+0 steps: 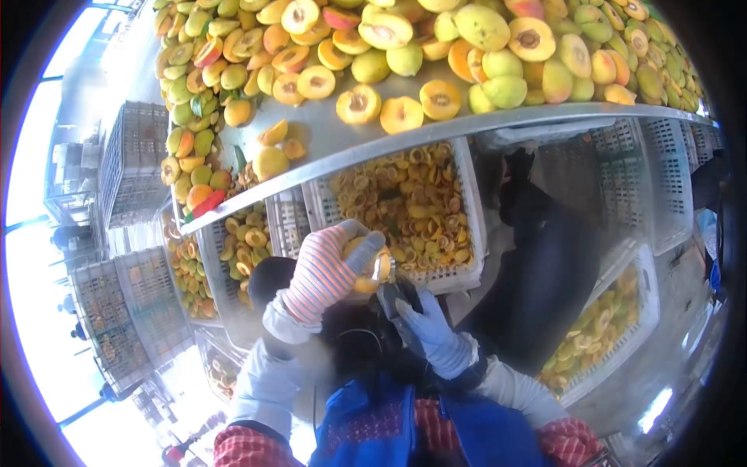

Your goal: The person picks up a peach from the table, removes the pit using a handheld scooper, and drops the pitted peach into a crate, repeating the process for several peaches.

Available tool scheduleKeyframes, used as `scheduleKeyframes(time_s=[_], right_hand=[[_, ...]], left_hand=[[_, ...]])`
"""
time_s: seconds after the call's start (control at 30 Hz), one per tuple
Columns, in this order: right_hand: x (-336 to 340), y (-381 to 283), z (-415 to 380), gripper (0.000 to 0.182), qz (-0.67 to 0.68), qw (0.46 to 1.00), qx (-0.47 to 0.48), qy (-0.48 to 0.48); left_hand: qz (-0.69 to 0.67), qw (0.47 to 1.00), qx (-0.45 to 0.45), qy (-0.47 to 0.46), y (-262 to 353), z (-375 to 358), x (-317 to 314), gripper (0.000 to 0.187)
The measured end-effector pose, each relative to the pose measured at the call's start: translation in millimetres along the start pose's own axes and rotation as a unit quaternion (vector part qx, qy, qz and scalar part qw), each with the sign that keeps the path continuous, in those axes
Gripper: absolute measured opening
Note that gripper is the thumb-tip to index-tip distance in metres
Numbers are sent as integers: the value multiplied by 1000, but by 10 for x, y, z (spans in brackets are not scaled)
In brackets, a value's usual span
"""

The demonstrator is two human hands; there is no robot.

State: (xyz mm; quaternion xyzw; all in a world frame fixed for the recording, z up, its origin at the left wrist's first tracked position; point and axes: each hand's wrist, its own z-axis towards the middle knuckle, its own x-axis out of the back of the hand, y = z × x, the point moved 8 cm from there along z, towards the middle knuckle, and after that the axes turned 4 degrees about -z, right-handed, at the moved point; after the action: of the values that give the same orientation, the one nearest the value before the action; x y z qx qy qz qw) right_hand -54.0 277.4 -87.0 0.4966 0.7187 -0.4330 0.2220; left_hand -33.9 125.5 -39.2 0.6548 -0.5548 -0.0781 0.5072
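Table [319,121], top: smooth metal, a bit shiny
Left glove [325,271]: knitted-looking cloth, not shiny
Right glove [437,333]: thin-looking cloth, not shiny
Tool tip [391,268], middle: shiny metal
Crate [474,210], middle: hard-looking plastic, dull
Whole fruit [482,28], top: smooth skin, a little shiny
Blue clothing [486,428], bottom: smooth cloth

We've got white light flooding the windows [31,288] on our left, stacked crates [134,159] nearby, a metal bench [327,128] curving ahead, glare [655,410] striking grey floor [675,300] at right!
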Motion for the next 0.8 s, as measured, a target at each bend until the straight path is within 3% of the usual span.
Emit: scheduleKeyframes(time_s=[0.03, 0.1, 0.2, 0.3, 0.4, 0.5, 0.7, 0.8], right_hand=[[63, 75, 26, 31, -23, 1000, 9, 0], [111, 142, -8, 29, -45, 999, 20, 6], [103, 123, -32, 27, -62, 997, 33, 11], [68, 72, -99, 26, -150, 989, 19, 4], [-81, -95, -168, 28, -454, 867, 205, -22], [-153, -135, -234, 33, -402, 901, 160, -39], [-66, -182, -317, 31, -426, 866, 260, 41], [122, 103, -208, 32, -427, 898, 103, -23]], left_hand=[[-134, 990, 26, 19, -69, -76, -44, 33], [-393, 915, 76, 58, -190, -244, -173, 36], [-463, 881, 33, 92, -144, -407, -374, 40], [-460, 877, 26, 139, -333, -514, -432, 41], [-460, 875, 22, 149, -289, -598, -417, 41], [-430, 890, 4, 150, -244, -620, -392, 42], [-379, 898, -27, 221, -164, -657, -413, 33], [-332, 928, -15, 169, -191, -605, -396, 29]])
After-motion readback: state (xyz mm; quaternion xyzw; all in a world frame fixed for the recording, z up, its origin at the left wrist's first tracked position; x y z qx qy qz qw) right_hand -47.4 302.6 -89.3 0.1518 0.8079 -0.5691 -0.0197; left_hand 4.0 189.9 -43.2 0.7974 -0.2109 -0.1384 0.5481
